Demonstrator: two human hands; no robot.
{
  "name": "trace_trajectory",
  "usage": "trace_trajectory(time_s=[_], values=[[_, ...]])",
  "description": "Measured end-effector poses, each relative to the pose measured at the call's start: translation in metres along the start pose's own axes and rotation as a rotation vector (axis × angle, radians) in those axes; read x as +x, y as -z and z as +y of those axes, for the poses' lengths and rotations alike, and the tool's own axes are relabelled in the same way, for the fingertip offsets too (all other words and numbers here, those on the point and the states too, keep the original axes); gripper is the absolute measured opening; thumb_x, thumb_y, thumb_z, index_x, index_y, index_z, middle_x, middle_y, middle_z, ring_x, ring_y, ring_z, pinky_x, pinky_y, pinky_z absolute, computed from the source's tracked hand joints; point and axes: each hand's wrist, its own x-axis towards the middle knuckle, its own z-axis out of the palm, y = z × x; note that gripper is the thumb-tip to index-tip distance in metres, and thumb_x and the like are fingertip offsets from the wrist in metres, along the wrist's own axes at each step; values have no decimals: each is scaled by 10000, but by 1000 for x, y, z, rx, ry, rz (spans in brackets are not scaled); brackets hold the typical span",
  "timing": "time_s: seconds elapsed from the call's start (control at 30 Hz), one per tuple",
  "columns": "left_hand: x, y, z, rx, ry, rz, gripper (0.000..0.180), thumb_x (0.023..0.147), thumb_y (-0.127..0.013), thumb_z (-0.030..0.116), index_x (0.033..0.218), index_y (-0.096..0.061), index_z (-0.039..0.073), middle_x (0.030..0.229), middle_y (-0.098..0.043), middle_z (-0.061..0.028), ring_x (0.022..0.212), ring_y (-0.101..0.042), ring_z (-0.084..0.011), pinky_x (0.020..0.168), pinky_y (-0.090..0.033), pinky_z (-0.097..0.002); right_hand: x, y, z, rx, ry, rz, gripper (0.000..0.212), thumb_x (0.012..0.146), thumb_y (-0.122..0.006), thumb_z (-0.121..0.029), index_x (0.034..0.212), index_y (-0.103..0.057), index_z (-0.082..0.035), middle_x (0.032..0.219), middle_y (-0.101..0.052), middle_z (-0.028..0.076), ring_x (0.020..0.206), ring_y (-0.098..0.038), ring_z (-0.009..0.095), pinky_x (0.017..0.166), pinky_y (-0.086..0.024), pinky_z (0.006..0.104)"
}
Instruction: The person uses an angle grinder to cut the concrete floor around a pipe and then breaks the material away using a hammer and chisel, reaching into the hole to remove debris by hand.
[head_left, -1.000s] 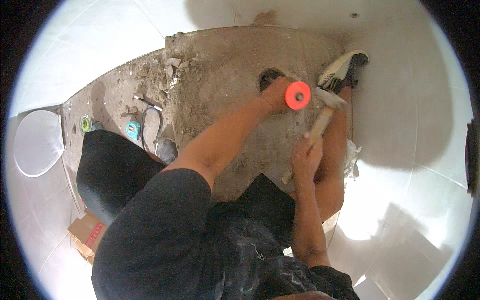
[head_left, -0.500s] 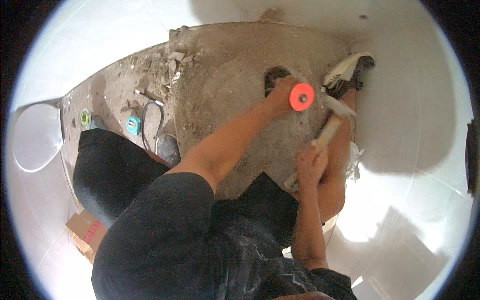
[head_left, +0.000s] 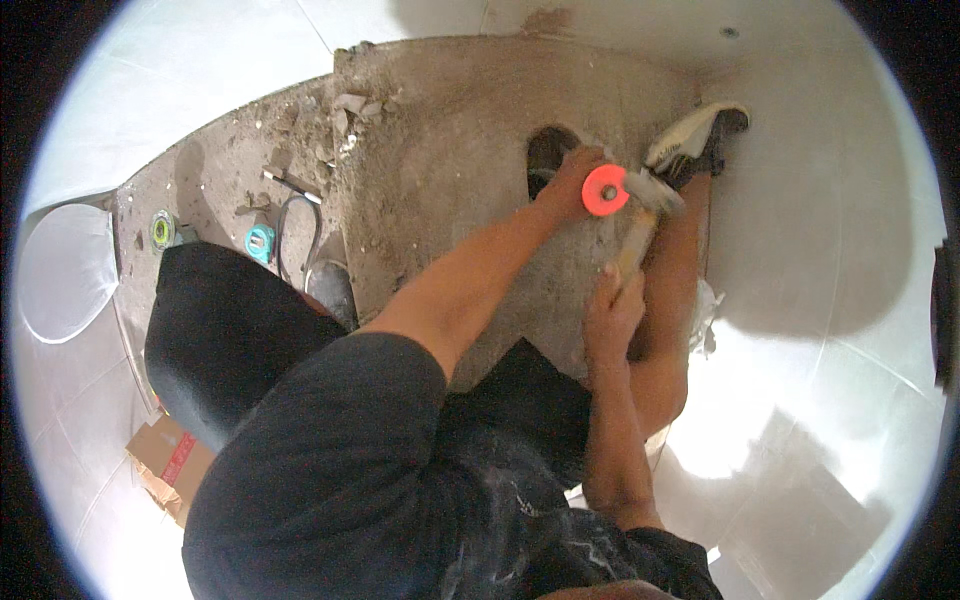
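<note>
My left hand (head_left: 570, 186) is wrapped round a chisel with a round red-orange hand guard (head_left: 604, 191). The chisel's metal end shows in the middle of the guard, while its blade is hidden below. Just beside this hand, a dark hole (head_left: 546, 160) opens in the dusty concrete floor (head_left: 450, 130). Closed round the wooden handle of a hammer (head_left: 636, 243) is my right hand (head_left: 612, 318). The hammer's head, slightly blurred, is right by the guard's right edge; whether they touch I cannot tell.
Broken rubble (head_left: 352, 108) lies at the floor's raised edge. To the left are a teal tape measure (head_left: 260, 242), a black cable (head_left: 287, 235) and a yellow-green roll (head_left: 162, 230). My shoe (head_left: 690, 140) stands right of the hole. A torn cardboard box (head_left: 165, 455) sits lower left.
The hammer's head has swung left and up toward the chisel, and my right hand has risen slightly with it. My left hand keeps its grip almost in place.
</note>
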Motion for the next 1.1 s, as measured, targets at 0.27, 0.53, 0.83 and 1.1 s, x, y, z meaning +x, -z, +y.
trace_trajectory(time_s=[0.27, 0.53, 0.83, 1.1], values=[[32, 49, 9, 112, 87, 412, 363, 792, -741, 184, 1099, -615, 39, 1100, -646, -166, 1042, -623, -335, 892, -497, -413, 5, 8, -15, 101, -151, 169, 389, 997, -519, -260, 1211, -519, 65, 1100, -595, 224, 1020, -594, 370, 891, -448, 427], [132, 231, 178, -92, -42, 227, 230, 874, -729, 225, 960, -592, 61, 866, -592, -58, 781, -589, -180, 557, -495, -299, 0, -38, 36, -101, -473, 162, 391, 893, -620, -115, 1233, -525, 53, 1136, -573, 258, 1081, -565, 443, 904, -471, 503], [13, 438, 305, 841, 43, -30, 201, 938, -659, 214, 917, -631, 16, 821, -588, -40, 773, -576, -156, 735, -483, -309, 16, -50, 15, -183, -516, 125, 433, 885, -609, -123, 1287, -509, 3, 1196, -551, 257, 1106, -562, 431, 917, -455, 496], [-82, 443, 277, 442, 441, 215, 233, 936, -656, 211, 850, -493, 67, 702, -456, -9, 628, -424, -111, 584, -349, -261, 111, -196, 7, 244, -550, -111, 316, 849, -633, -128, 1143, -625, -9, 1048, -659, 176, 1028, -629, 315, 871, -482, 421]])
